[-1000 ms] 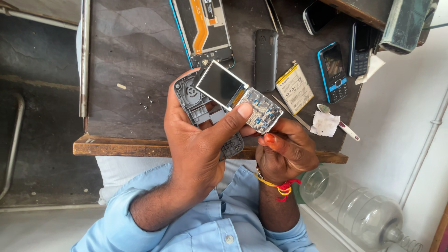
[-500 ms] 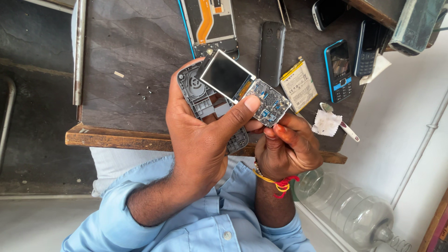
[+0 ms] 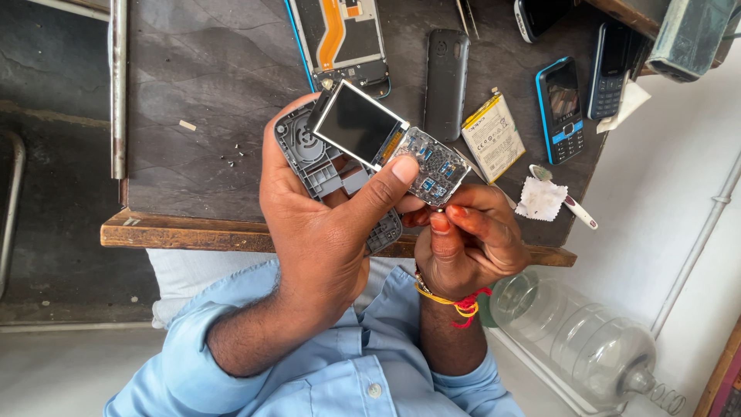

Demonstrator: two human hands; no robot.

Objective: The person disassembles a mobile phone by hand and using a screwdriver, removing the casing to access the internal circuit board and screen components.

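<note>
My left hand (image 3: 324, 232) holds a grey plastic phone housing (image 3: 305, 150) against its fingers. Its thumb presses on a bare phone circuit board (image 3: 436, 166) with a small dark screen (image 3: 359, 123) attached at the top. My right hand (image 3: 471, 243), with a red and yellow thread at the wrist, pinches the board's lower end with its fingertips. Both hands hover over the near edge of a dark work table (image 3: 193, 93).
On the table lie an opened smartphone with an orange flex cable (image 3: 340, 35), a black back cover (image 3: 446, 81), a battery (image 3: 492, 135), two keypad phones (image 3: 561, 108), a white cloth (image 3: 540, 199), a small brush (image 3: 575, 208) and tiny screws (image 3: 231, 158). A clear plastic bottle (image 3: 587, 340) lies on the floor.
Both hands keep the same hold on the board and housing. They have drifted slightly up in view, and the screen end has tilted a little.
</note>
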